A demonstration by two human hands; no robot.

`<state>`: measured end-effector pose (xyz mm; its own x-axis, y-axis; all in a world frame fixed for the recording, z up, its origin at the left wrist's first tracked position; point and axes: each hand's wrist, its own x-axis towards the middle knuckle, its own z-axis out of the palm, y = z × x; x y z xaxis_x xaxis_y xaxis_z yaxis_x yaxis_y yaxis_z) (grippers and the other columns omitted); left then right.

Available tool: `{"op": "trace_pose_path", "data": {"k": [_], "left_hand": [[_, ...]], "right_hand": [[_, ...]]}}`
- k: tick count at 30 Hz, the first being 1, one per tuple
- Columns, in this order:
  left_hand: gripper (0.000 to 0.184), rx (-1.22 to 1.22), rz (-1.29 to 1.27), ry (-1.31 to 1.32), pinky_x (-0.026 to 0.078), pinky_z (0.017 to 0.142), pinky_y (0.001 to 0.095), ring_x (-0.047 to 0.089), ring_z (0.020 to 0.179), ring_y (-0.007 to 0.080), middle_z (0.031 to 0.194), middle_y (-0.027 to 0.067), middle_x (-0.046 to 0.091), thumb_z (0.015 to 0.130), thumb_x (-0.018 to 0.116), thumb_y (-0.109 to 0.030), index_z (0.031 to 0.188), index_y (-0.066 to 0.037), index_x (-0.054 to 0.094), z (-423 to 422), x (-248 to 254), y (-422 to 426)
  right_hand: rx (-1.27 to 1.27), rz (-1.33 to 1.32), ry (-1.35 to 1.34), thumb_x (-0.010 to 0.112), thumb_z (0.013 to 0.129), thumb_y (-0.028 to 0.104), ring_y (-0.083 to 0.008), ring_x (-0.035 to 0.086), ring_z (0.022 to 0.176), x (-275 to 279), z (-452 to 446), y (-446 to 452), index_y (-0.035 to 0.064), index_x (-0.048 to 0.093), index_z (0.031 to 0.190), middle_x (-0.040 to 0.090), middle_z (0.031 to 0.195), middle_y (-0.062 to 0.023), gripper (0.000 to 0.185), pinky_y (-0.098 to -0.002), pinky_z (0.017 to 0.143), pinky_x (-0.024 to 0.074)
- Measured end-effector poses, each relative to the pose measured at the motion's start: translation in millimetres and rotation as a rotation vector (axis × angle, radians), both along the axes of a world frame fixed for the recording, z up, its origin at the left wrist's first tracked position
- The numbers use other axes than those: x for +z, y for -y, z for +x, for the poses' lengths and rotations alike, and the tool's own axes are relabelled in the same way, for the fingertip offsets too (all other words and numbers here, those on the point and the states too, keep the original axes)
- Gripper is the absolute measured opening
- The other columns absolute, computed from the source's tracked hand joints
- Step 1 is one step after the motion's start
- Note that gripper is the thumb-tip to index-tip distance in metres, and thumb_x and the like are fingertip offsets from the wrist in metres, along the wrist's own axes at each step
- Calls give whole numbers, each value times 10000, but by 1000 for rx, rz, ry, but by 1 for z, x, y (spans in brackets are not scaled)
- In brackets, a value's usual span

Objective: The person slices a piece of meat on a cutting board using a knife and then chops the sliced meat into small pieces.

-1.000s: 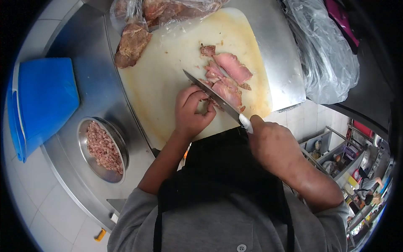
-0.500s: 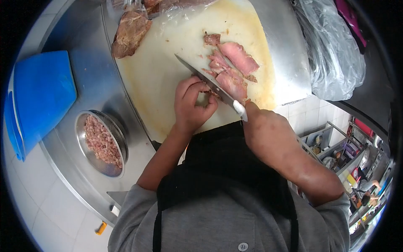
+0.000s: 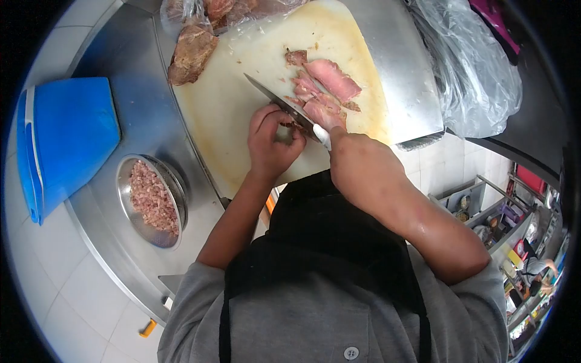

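In my right hand (image 3: 363, 160) is the white handle of a kitchen knife (image 3: 278, 101), its blade slanting up and left over the cutting board (image 3: 230, 127). My left hand (image 3: 270, 138) is closed beside the blade, fingertips pinching a small brown-edged piece of meat (image 3: 295, 125) that is mostly hidden by fingers and knife. Just beyond the blade lie pink slices of cooked meat (image 3: 333, 80) with browned scraps around them. A larger browned chunk of meat (image 3: 192, 55) rests at the board's upper left edge.
A metal colander (image 3: 126, 192) holding diced meat (image 3: 151, 199) stands on the steel counter (image 3: 203, 233) at left, near a blue container (image 3: 72, 136). Plastic-bagged meat (image 3: 233, 12) lies at the back. Clear plastic bags (image 3: 475, 78) hang at right. Another person (image 3: 538, 266) is far right.
My right hand and the knife have shifted slightly left and up, along the held piece. The left hand keeps its pinch. The whole view has also moved a little.
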<state>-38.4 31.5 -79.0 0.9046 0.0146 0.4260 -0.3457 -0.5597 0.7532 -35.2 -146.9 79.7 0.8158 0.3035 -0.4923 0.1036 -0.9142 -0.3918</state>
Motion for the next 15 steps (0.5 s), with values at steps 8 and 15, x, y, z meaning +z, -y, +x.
{"op": "trace_pose_path", "data": {"k": [8,15], "left_hand": [[272,2,-30,39,531,829,397,630,945,329,1008,135,638,635,728,-13,876,-57,610,0,1,2],[281,26,-54,-5,525,821,405,619,941,334,1009,129,626,620,710,11,872,-62,607,0,-2,3]], "right_hand": [[-5,-65,-53,510,918,58,-399,710,798,-2,-9,-9,-43,586,1015,701,839,-244,160,-487,727,570],[-29,-79,-64,540,942,81,-418,702,801,-5,-7,-16,-50,557,1006,689,819,-259,146,-504,739,559]]}}
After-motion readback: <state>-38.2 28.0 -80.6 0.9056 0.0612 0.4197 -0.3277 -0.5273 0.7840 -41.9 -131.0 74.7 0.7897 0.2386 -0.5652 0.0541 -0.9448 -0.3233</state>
